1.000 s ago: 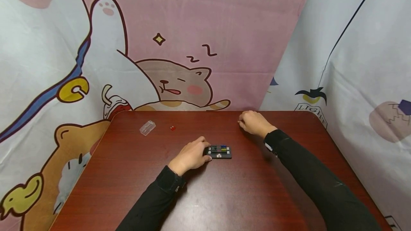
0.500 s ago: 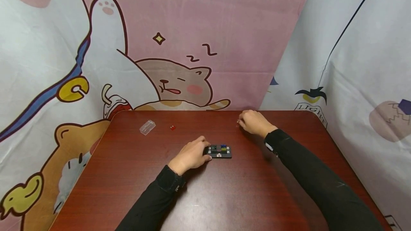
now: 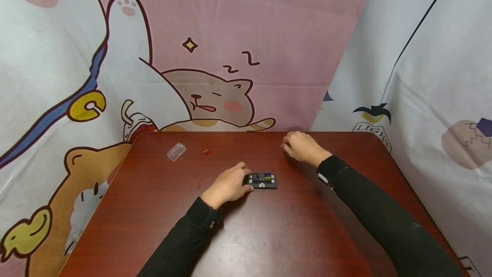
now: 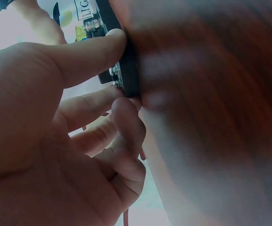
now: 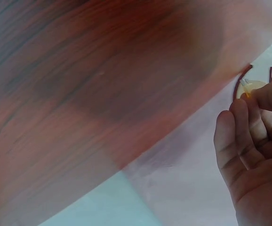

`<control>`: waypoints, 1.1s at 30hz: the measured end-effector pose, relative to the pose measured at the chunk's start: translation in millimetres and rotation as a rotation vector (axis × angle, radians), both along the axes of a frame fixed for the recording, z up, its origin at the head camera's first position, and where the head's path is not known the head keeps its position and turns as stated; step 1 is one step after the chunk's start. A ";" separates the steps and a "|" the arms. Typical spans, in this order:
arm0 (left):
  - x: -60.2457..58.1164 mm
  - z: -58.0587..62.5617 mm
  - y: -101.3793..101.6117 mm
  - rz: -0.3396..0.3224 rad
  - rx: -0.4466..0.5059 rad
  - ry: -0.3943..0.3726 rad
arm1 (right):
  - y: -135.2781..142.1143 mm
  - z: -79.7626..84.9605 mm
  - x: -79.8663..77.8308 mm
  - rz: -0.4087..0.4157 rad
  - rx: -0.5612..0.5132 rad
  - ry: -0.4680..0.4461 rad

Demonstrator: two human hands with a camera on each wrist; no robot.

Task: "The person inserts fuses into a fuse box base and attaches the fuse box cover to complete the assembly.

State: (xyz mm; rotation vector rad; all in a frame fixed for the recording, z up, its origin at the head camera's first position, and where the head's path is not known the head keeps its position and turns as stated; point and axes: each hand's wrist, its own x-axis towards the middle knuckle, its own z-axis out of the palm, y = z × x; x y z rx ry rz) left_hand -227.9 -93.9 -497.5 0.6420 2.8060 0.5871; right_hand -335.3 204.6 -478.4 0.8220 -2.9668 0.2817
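Right hand point(image 3: 304, 146) shifted slightly leftward, pinching small clear-and-yellow piece point(image 5: 245, 86); left hand point(image 3: 226, 186) grips black rectangular board point(image 3: 263, 181) at left end.

black board point(image 3: 270, 186), red-brown wood-grained table point(image 3: 303, 225), black sleeves point(image 3: 373, 208), pink-and-white cartoon-patterned backdrop point(image 3: 300, 33)

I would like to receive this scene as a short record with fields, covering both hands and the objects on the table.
Left hand: grips the left end of the black board
Right hand: pinches a small clear-and-yellow piece near the table's far edge
Black board: components on its top
Clear box: far left of the table
Red piece: right of the clear box, apart from it
Unclear: what the pinched piece is
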 end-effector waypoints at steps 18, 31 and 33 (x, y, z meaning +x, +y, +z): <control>-1.1 -0.9 0.7 0.003 -0.001 0.018 | -55.3 23.2 48.0 0.211 0.047 -0.008; -0.4 -1.3 -0.9 -0.010 0.003 0.032 | -83.1 26.4 67.3 0.315 0.072 -0.036; -0.7 -1.3 -0.8 -0.013 -0.002 0.035 | -84.5 24.1 66.8 0.319 0.076 -0.036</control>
